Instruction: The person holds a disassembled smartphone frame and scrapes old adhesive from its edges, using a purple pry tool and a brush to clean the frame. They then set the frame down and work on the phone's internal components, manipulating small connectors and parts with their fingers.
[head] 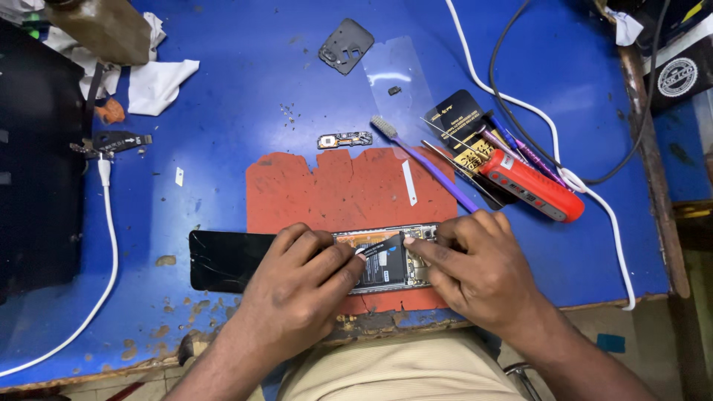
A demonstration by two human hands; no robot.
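Observation:
An opened phone [386, 261] lies on a worn red mat [349, 189] near the front edge of a blue table [245, 96], its battery and circuit board showing. A black glass panel [226, 260] sticks out to its left. My left hand [301, 286] presses down on the phone's left part, thumb and forefinger pinching a thin dark strip [382, 246] over the battery. My right hand [475, 271] rests on the phone's right end, its forefinger pointing at the same strip.
Behind the mat lie a purple-handled brush [423, 160], a red screwdriver handle [531, 186], thin tools on a black card [464, 130], a small flex part [345, 139], a black cover piece [345, 46] and a clear film [397, 78]. White cables [108, 245] cross both sides.

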